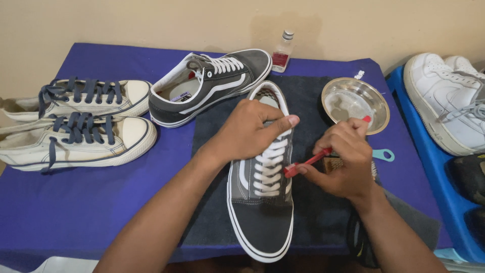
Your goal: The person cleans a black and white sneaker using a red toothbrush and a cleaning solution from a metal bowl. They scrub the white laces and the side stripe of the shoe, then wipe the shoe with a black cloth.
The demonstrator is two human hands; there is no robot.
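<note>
Grey sneaker (262, 202), toe toward the person, lengthwise on dark mat (313, 217): left hand (250, 131) fingers clasp its collar; right hand (343, 164) fingers pinch red toothbrush (305, 164), bristles at its right side.

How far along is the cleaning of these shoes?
Done: nothing visibly finished. In hand: the left hand steadies the grey shoe while the right hand works a red brush at its side. Left: the second grey shoe and cream pair lie untouched.

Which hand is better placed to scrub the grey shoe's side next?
Right hand: it holds the red brush with its head at the grey shoe. Left hand grips the shoe's collar, steadying it.
</note>
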